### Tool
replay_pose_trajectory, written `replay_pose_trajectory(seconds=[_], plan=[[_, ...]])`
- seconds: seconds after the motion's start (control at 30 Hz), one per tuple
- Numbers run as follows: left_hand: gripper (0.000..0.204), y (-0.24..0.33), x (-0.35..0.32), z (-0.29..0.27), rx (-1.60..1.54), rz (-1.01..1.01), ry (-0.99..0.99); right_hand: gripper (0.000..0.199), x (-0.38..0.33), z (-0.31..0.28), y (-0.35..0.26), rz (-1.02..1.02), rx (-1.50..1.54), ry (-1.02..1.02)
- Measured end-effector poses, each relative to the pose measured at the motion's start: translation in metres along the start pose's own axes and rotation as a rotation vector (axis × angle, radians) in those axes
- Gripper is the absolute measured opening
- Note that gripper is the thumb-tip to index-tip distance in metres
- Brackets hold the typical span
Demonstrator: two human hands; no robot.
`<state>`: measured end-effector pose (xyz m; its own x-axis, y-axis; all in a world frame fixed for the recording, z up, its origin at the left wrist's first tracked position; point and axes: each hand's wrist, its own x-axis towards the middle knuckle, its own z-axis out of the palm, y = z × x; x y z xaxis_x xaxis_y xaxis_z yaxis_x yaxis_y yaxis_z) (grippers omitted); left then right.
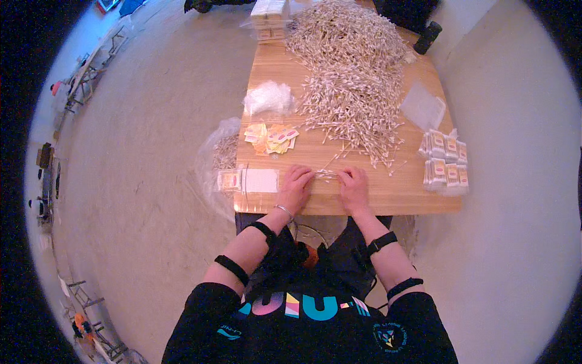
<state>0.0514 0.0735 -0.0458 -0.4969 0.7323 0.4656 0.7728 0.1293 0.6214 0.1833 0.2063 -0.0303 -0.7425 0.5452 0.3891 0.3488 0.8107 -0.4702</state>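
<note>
A small bundle of cotton swabs lies crosswise between my hands near the front edge of the table. My left hand has its fingertips closed at the bundle's left end. At the right end, the bent fingers of my right hand press on the swab tips. Just beyond my hands spreads a large heap of loose cotton swabs, with stray ones trailing toward me. Beside my left hand lies a flat white rectangle, and left of it a small filled swab packet.
Printed paper cards and crumpled clear plastic bags lie on the wooden table's left side. Filled swab packets and a translucent plastic sheet sit at right. White stacked packs stand far left. A swab-filled plastic sack rests beside the table.
</note>
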Motion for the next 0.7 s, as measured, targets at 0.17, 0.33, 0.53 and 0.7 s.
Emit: replay_pose_trajectory(seconds=[0.17, 0.33, 0.53, 0.7], plan=[[0.011, -0.004, -0.001, -0.001, 0.009, -0.004, -0.015, 0.009, 0.002, 0.001, 0.012, 0.049, -0.007, 0.066], [0.012, -0.007, -0.003, -0.002, -0.011, -0.024, -0.051, 0.008, 0.008, 0.004, 0.01, 0.054, -0.037, 0.134], [0.011, 0.0, -0.002, -0.002, 0.006, -0.073, -0.014, 0.009, 0.002, 0.003, 0.015, -0.022, -0.082, 0.094], [0.011, 0.003, 0.001, -0.005, 0.026, -0.072, -0.031, 0.009, -0.003, -0.008, 0.031, -0.001, -0.115, 0.085]])
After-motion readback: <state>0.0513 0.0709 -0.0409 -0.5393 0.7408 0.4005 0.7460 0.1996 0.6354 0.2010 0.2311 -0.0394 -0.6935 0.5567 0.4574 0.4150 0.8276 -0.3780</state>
